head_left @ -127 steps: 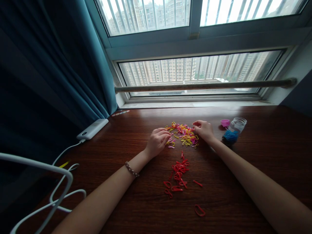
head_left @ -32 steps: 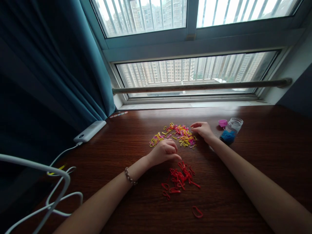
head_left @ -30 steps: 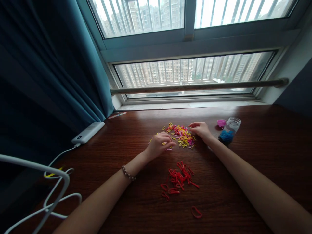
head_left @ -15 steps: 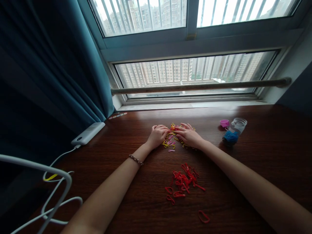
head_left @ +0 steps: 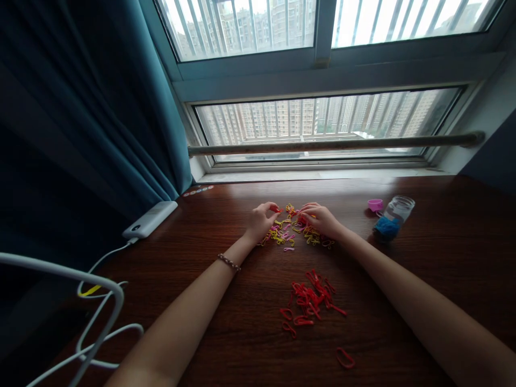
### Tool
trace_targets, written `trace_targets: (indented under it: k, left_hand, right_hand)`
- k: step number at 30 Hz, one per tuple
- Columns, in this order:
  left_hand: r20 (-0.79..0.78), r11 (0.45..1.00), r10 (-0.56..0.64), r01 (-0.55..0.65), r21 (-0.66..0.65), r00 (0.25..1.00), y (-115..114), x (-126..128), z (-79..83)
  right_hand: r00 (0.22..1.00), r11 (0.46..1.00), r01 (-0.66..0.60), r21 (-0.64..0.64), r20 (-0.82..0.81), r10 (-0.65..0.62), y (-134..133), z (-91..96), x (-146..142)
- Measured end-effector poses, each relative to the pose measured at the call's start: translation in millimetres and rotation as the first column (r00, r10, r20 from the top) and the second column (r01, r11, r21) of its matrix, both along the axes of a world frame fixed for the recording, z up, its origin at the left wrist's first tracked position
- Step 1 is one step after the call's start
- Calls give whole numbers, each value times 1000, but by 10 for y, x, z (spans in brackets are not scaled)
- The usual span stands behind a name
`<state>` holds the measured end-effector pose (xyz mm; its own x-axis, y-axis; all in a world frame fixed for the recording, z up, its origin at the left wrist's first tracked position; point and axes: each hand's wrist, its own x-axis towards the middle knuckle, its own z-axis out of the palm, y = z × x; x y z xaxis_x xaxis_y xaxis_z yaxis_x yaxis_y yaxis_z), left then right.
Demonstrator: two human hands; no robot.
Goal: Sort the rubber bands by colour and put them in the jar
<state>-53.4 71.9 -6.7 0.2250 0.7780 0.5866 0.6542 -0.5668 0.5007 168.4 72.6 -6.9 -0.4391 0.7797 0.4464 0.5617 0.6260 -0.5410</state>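
Both hands are now drawn together at the mixed pile [head_left: 287,232] of thin, glossy rubber loops, mid-table [head_left: 443,258]. The left hand [head_left: 261,220] is brought up from the red pile [head_left: 311,301], and a red loop [head_left: 276,208] is pinched in its fingertips. The right hand [head_left: 321,220] is curled on the pile; its grip cannot be told.

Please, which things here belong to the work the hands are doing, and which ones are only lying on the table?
In the work:
left hand
right hand
mixed pile of bands, under both hands
red pile, nearer the person

Only lying about, untouched:
jar on its side, blue bands inside
pink lid
power bank
white cable
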Motion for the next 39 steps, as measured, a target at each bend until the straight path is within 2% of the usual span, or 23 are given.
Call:
trace_targets:
  k: [3,7,11,14,16,19,22,24,27,30,32,36,39]
  left_hand:
    - [10,998,-61,61,-10,998,-21,28,20]
    - [6,992,-122,122,-40,993,-69,77,64]
    - [72,985,-139,145,-89,988,-133,142,104]
    - [112,979,-151,164,-119,982,-188,195,135]
    - [121,976,-159,175,-132,980,-224,226,159]
    - [121,969,-183,200,-142,976,-265,260,187]
    - [116,966,-195,212,-151,974,-280,276,195]
    - [115,967,-189,206,-151,975,-278,278,192]
    - [115,970,-179,195,-146,977,-275,271,189]
    - [111,972,-169,184,-149,979,-276,261,196]
    - [103,971,-167,181,-153,981,-277,258,202]
    - [91,969,-171,184,-164,981,-272,255,201]
    - [81,969,-171,183,-167,982,-267,251,192]
  right_hand:
    - [971,988,-64,-140,-237,29,-15,14,87]
    - [900,937,-90,-339,-430,-69,-38,48,127]
    - [824,909,-169,-381,-561,-82,-38,73,125]
    - [770,867,-262,-423,-634,-77,-43,107,130]
    - [752,839,-316,-443,-656,-63,-56,138,136]
    - [749,823,-356,-442,-662,-31,-74,173,145]
    - [769,838,-332,-432,-639,-25,-61,172,157]
    - [807,877,-264,-401,-590,-27,-31,151,174]
    - [910,955,-78,-285,-411,-48,18,123,213]
    - [975,992,42,-117,-212,-67,34,139,251]
    - [993,996,-25,-90,-118,15,23,170,267]
    - [971,949,-222,-225,42,237,2,205,278]
    - [971,941,-219,-258,39,237,8,195,284]
